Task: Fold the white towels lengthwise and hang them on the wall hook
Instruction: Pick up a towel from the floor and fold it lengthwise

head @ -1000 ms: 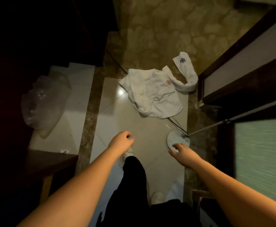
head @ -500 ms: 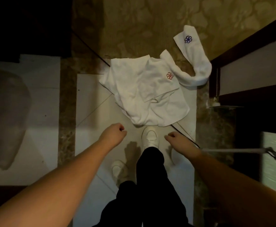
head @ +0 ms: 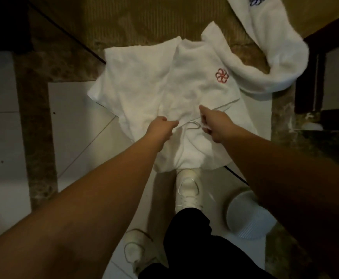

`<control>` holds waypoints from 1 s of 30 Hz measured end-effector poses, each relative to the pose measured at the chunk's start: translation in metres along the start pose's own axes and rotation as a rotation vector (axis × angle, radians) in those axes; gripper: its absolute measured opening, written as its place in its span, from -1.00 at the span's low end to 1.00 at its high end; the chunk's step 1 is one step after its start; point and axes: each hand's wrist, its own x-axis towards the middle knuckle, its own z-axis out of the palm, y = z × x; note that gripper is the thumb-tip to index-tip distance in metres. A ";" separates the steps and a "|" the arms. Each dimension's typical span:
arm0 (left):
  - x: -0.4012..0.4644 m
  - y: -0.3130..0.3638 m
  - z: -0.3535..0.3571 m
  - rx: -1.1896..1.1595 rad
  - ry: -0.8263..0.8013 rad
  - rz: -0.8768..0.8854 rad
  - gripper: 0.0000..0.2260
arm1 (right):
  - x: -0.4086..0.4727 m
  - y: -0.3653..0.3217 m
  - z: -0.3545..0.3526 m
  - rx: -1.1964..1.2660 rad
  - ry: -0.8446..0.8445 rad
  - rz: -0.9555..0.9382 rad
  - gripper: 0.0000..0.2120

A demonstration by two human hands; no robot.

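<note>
A crumpled white towel with a red flower emblem (head: 154,85) lies on the floor in front of me. A second white towel with a blue emblem (head: 279,57) is bunched into a long curve at the upper right and touches the first. My left hand (head: 161,126) has curled fingers and pinches a fold at the near edge of the red-emblem towel. My right hand (head: 213,124) pinches the same edge beside a small white loop (head: 192,125). No wall hook is in view.
My white shoe (head: 187,190) stands at the towel's near edge, the other shoe (head: 136,252) further back. A round ribbed white disc (head: 247,216) and a dark cable (head: 235,176) lie at the right. A dark door frame (head: 309,81) borders the right; patterned carpet (head: 144,21) lies beyond.
I have stepped closer and bent down. Both hands have moved forward from above the bare floor onto the near edge of the red-emblem towel and closed on it.
</note>
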 end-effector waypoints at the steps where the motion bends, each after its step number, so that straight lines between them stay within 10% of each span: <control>1: 0.010 0.001 0.006 -0.077 0.007 -0.026 -0.56 | 0.008 -0.003 0.001 0.036 0.011 0.001 -0.74; 5: 0.032 0.008 0.022 -0.240 0.099 -0.084 -0.65 | 0.020 -0.012 -0.004 0.030 -0.040 -0.056 -0.81; 11: -0.005 0.030 0.018 -0.373 0.055 -0.017 -0.76 | -0.024 -0.012 -0.028 -0.611 0.101 -0.486 -0.91; 16: -0.083 0.039 -0.001 -0.550 -0.116 -0.064 -0.97 | -0.105 -0.002 -0.034 -0.957 -0.123 -0.795 -0.32; 25: -0.226 0.072 -0.038 -0.471 -0.155 -0.023 -0.88 | -0.248 -0.038 -0.053 -0.908 0.042 -1.104 -0.80; 30: -0.311 0.093 -0.062 -0.274 -0.074 0.232 -0.86 | -0.340 -0.077 -0.068 -0.632 -0.044 -0.951 -0.82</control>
